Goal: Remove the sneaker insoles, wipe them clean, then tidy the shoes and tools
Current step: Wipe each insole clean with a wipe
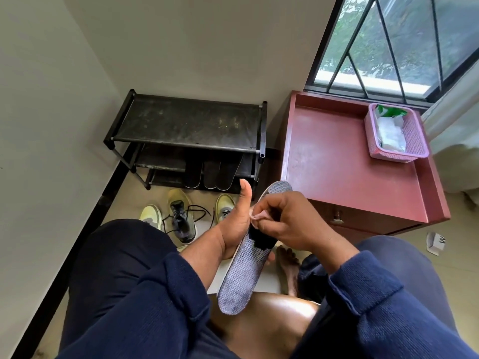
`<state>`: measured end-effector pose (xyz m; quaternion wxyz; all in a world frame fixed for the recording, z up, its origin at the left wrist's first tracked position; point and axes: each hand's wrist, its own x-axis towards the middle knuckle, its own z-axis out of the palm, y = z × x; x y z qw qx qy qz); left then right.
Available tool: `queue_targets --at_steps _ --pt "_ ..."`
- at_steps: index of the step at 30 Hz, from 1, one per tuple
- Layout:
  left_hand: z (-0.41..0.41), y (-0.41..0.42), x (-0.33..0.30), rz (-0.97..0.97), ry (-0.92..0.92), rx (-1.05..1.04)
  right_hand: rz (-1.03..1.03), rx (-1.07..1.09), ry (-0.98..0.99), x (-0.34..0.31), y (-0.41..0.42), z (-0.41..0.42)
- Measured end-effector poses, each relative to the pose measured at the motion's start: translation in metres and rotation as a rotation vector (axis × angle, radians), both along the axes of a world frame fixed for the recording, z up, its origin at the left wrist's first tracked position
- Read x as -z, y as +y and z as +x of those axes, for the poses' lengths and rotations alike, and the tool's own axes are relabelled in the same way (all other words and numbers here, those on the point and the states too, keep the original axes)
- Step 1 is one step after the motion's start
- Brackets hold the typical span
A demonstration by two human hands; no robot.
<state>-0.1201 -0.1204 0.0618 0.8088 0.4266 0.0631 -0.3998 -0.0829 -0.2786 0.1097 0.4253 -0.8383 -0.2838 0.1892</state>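
Observation:
My left hand [234,224] holds a grey patterned insole [242,278] from beneath, thumb sticking up. My right hand [287,221] presses a dark cloth [261,239] against the insole's middle. Three yellow-green sneakers [181,216] with loose black laces stand on the floor ahead of my knees. Three dark insoles [210,174] lean on the lower shelf of the black shoe rack [189,123].
A red cabinet [344,161] stands to the right under the barred window, carrying a pink basket [412,151] with wipe packets. A scrap of white paper [435,242] lies on the floor at right. Walls close the left corner. My bare foot [287,268] rests below the insole.

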Motion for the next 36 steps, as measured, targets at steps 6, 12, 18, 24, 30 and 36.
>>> queue_targets --at_steps 6,12,18,24,30,36 --pt "-0.001 -0.001 -0.007 -0.068 -0.02 -0.034 0.018 0.211 -0.094 0.005 -0.001 0.01" --pt "0.001 0.0 -0.002 -0.051 0.003 -0.032 0.006 0.03 0.05 0.0 0.0 0.0" --pt "0.001 -0.001 -0.003 -0.068 -0.082 -0.032 -0.043 0.512 -0.054 0.015 -0.011 0.027" --pt "0.002 -0.002 0.007 -0.075 -0.065 -0.013 0.03 0.29 0.042 0.005 -0.007 0.014" --pt "-0.001 -0.003 0.006 0.012 -0.102 0.03 -0.04 0.574 -0.046 0.015 -0.013 0.03" --pt "-0.002 -0.005 0.008 0.097 -0.114 0.04 0.019 0.503 0.017 0.011 -0.013 0.027"
